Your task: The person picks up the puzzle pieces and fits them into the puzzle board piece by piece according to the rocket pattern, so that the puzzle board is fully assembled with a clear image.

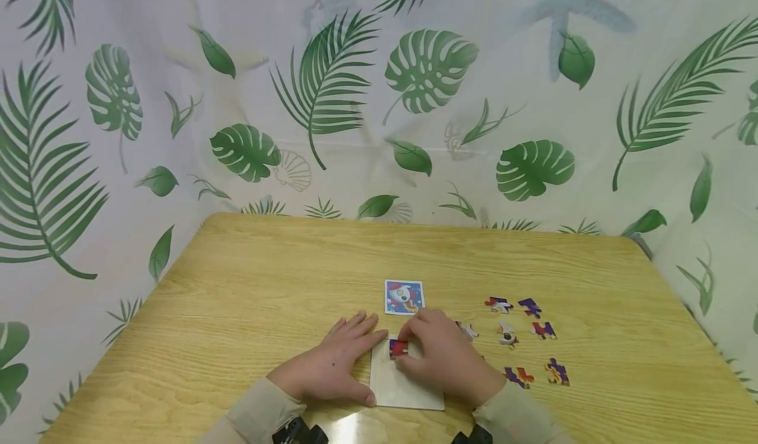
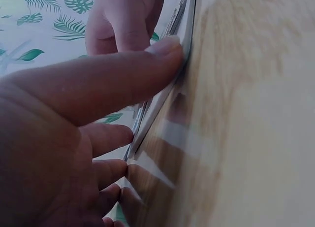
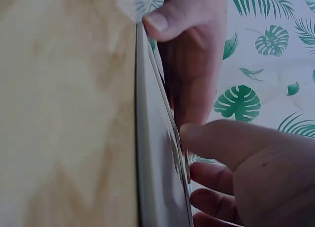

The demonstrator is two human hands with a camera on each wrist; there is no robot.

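Note:
A pale square puzzle board (image 1: pixel 408 394) lies on the table in front of the person. The left hand (image 1: pixel 334 363) is spread flat at the board's left side, its thumb touching the lower left corner and its fingertips near the upper left one. A red and purple jigsaw piece (image 1: pixel 398 348) is on the upper part of the board. The right hand (image 1: pixel 445 355) pinches this piece between thumb and fingers at its right side. In the left wrist view the left thumb (image 2: pixel 123 79) rests against the board's edge. The right thumb (image 3: pixel 226 138) shows close over the board in the right wrist view.
Behind the board lies a small square picture card (image 1: pixel 404 297) with a white cartoon figure. Several loose jigsaw pieces (image 1: pixel 507 335) are scattered to the right, some partly hidden by the right hand. A leaf-printed cloth (image 1: pixel 355 187) hangs beyond the wooden table (image 1: pixel 266 266).

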